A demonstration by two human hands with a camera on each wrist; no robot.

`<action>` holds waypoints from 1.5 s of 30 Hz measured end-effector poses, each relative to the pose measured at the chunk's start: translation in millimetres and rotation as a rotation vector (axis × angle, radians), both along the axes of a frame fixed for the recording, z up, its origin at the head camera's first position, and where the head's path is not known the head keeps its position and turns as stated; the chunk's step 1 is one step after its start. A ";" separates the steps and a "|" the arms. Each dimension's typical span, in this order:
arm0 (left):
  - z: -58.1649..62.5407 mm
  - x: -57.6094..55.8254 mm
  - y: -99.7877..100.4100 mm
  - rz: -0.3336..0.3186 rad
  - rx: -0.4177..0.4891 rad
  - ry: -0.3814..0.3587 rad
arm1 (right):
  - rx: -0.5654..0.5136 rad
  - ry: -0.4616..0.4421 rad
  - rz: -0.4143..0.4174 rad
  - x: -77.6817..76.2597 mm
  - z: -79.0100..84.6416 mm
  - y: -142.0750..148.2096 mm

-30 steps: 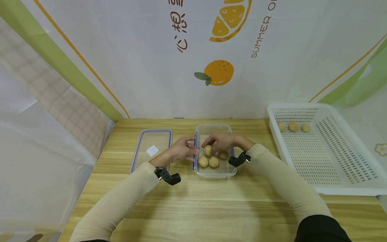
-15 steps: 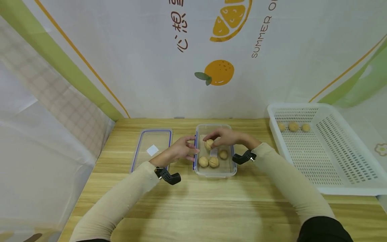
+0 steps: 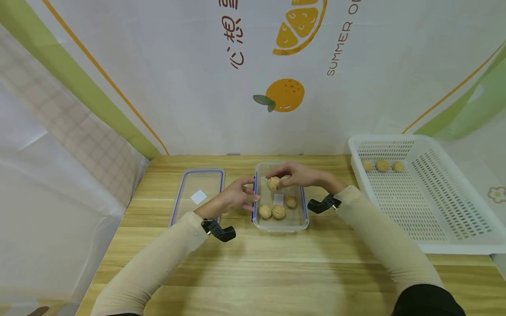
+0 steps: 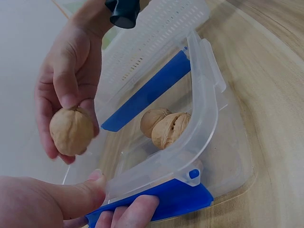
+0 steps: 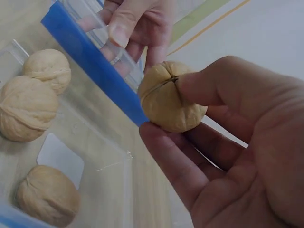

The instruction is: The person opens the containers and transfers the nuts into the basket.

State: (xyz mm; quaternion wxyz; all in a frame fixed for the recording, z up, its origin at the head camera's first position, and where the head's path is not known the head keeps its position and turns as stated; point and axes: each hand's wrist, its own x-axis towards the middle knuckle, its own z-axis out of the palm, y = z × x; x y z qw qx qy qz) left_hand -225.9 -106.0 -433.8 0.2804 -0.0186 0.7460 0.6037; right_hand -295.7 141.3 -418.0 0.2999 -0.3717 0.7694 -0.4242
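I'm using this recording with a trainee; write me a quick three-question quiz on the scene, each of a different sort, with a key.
1. What does the right hand hold?
A) an orange
B) a walnut
C) a cup

2. True or false: the lid covers the box.

3. Not counting the held one, how many walnuts lie inside the box?

Key:
1. B
2. False; the lid lies on the table, beside the box.
3. Three.
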 end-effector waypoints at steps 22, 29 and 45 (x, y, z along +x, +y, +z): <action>-1.1 -0.1 -1.5 -0.009 0.000 0.004 | -0.083 -0.038 -0.153 9.8 41.8 56.0; 0.5 0.0 -1.0 -0.004 0.008 -0.006 | -0.119 -0.014 -0.166 7.7 51.7 84.1; 1.0 0.9 -0.1 -0.002 -0.005 -0.006 | -0.153 0.095 -0.304 19.4 78.0 139.3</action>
